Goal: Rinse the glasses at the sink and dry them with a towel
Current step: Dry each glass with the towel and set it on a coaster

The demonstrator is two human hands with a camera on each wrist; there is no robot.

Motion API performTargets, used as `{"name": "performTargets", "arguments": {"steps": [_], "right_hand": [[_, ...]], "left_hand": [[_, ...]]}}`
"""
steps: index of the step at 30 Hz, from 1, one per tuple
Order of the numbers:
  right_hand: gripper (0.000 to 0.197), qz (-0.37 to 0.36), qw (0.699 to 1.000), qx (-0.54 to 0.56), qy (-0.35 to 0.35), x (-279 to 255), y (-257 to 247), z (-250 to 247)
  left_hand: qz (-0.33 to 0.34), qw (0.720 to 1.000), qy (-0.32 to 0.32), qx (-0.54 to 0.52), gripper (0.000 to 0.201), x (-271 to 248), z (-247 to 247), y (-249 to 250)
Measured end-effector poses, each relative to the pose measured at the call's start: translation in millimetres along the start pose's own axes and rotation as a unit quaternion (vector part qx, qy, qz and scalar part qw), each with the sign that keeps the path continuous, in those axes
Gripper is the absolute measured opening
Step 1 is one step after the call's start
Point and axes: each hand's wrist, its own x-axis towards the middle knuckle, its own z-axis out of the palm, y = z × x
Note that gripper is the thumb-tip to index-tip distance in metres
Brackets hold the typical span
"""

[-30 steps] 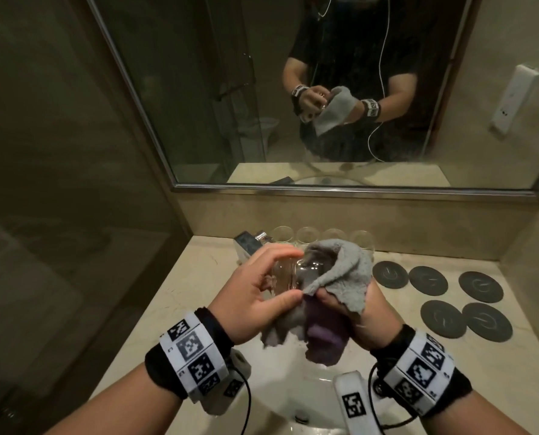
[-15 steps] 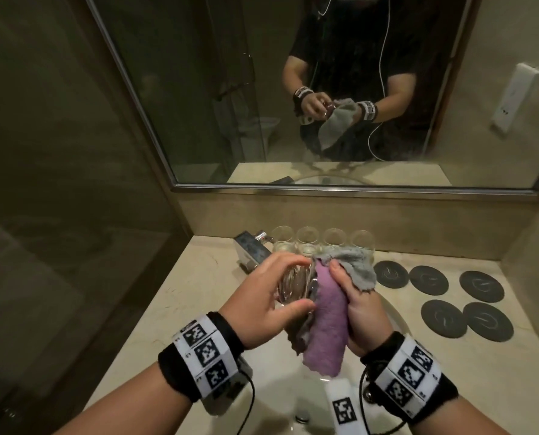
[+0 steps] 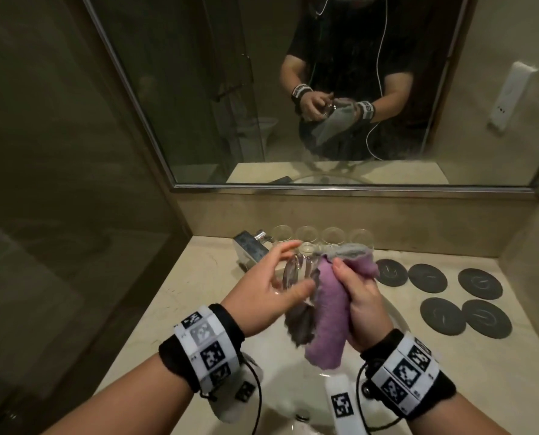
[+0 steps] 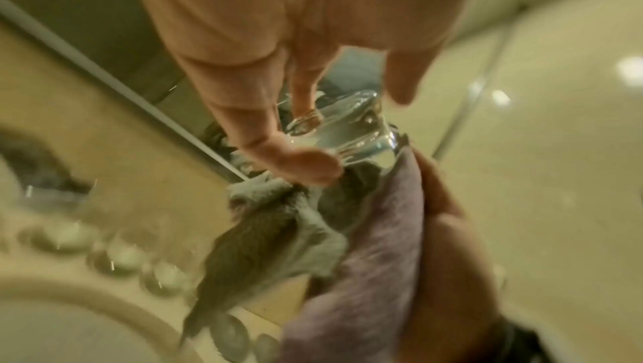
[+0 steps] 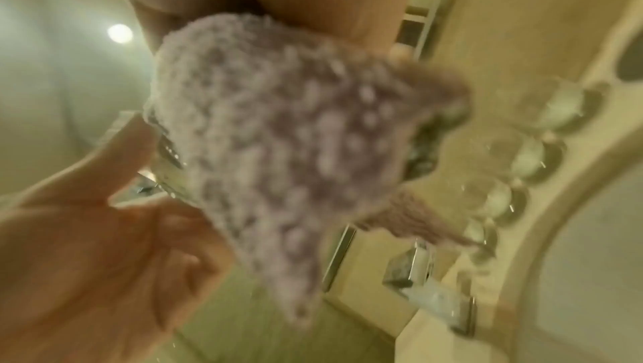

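**One glass mid-dry, four waiting at the wall**

The glass is held above the sink, lying on its side with its mouth turned toward the towel. The left hand holds it, thumb on one side of the wall and fingers on the other, some of them lifted fairly straight. The right hand is curled round the bunched purple-and-grey towel, whose upper end meets the glass at the rim (how far the cloth goes inside cannot be told). This glass looks to be past rinsing and in the drying step.

Behind it, a row of four more glasses stands upright on the desk against the back wall, just beside the faucet. Whether these are rinsed, dried or untouched cannot be read from here. Five dark coasters lie to the right with nothing on them, so, as a guess, no finished glass has been set there yet.
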Motion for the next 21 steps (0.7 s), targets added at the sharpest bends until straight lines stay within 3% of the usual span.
{"name": "performTargets", "arguments": {"steps": [1, 3, 5, 6, 8, 9, 11, 13, 15, 17, 19, 21], "right_hand": [[0.024, -0.027, 0.999, -0.02, 0.018, -1, 0, -3], [0.026, 0.038, 0.996, 0.082, 0.013, 1, -8, 2], [0.057, 0.072, 0.994, 0.077, 0.015, 7, -5, -4], [0.066, 0.033, 0.999, 0.018, 0.028, 7, -2, -4], [0.062, 0.095, 0.995, 0.039, -0.015, 4, 0, -4], [0.057, 0.103, 0.994, 0.029, -0.011, 4, -1, -5], [0.045, 0.046, 0.999, -0.011, 0.0, 1, -1, -4], [0.024, -0.076, 0.992, -0.101, 0.03, -4, 0, -3], [0.022, -0.085, 0.989, -0.109, 0.058, -4, -1, -1], [0.044, -0.036, 0.992, -0.11, 0.054, 1, 2, -5], [0.065, 0.066, 0.998, -0.008, 0.014, 3, 2, -5], [0.059, 0.103, 0.994, 0.028, 0.005, 3, 0, -4]], "left_hand": [[-0.063, 0.994, -0.002, -0.085, 0.05, 1, 0, 3], [-0.101, 0.982, 0.009, -0.157, 0.038, 3, 0, 4], [-0.027, 0.996, 0.006, -0.081, 0.042, 0, 1, 3], [0.033, 0.999, 0.001, 0.003, 0.048, -1, 0, 1], [0.116, 0.984, -0.001, 0.133, 0.056, -2, -2, -4], [0.111, 0.985, -0.009, 0.13, 0.055, -1, -3, -5], [0.04, 0.999, -0.018, 0.026, 0.048, 0, -3, 0], [-0.068, 0.989, -0.02, -0.129, 0.04, 1, -1, 6], [-0.103, 0.983, -0.007, -0.154, 0.038, 2, 1, 6], [-0.014, 0.999, -0.003, -0.03, 0.044, 0, 2, 4], [0.111, 0.987, -0.004, 0.118, 0.052, -2, -1, -1], [0.124, 0.985, -0.016, 0.123, 0.052, -2, 0, -5]]}}
